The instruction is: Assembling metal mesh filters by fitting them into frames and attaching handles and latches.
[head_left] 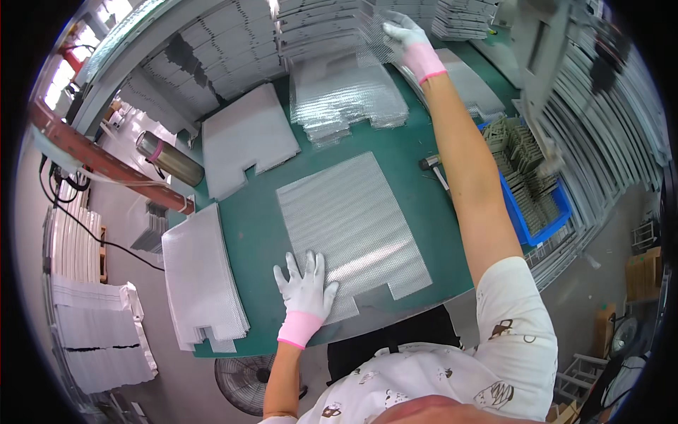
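Note:
A perforated metal mesh sheet lies flat on the green table. My left hand, in a white glove with a pink cuff, rests flat with fingers spread on the sheet's near left corner. My right arm reaches far across the table. My right hand, gloved the same way, grips the edge of a mesh sheet at the top of a shiny stack at the table's far side.
Stacks of white mesh sheets lie at the near left and far left. A metal cylinder sits at the left edge. A blue bin of metal parts stands at right. A fan stands on the floor below.

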A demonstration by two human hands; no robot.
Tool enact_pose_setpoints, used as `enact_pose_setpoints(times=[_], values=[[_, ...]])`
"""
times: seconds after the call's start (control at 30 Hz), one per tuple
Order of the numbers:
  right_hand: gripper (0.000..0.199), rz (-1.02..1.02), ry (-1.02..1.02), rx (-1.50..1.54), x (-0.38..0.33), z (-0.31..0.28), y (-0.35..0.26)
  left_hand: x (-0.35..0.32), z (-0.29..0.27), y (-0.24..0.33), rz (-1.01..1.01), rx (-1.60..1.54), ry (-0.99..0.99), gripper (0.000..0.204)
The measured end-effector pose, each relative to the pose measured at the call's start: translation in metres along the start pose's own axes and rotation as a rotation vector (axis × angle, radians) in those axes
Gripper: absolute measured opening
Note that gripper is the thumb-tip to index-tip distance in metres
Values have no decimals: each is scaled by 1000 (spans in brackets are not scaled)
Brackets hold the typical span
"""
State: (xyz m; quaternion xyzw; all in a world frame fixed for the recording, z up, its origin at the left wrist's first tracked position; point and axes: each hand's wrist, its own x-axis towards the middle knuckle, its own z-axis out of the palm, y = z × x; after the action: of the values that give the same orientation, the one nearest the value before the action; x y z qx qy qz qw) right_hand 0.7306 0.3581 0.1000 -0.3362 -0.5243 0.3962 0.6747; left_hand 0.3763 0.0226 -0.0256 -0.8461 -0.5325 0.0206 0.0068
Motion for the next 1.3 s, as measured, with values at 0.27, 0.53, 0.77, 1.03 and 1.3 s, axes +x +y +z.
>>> enact_pose_setpoints(times=[0.27,0.53,0.77,1.03,1.3], values=[[45,-13,-69,87,-139,22,-38,-6,-46,-14,-95,-191,825,45],[38,209,-61,-291,-294,44,-63,30,-60,-17,-421,-1466,534,45],[40,411,-79,-973,-371,48,-51,2,0,2,-456,-886,398,57],[42,527,-12,-920,-384,39,-39,6,17,-2,-441,-841,296,65],[41,472,-40,-966,-392,35,-14,5,30,-4,-483,-681,190,70]])
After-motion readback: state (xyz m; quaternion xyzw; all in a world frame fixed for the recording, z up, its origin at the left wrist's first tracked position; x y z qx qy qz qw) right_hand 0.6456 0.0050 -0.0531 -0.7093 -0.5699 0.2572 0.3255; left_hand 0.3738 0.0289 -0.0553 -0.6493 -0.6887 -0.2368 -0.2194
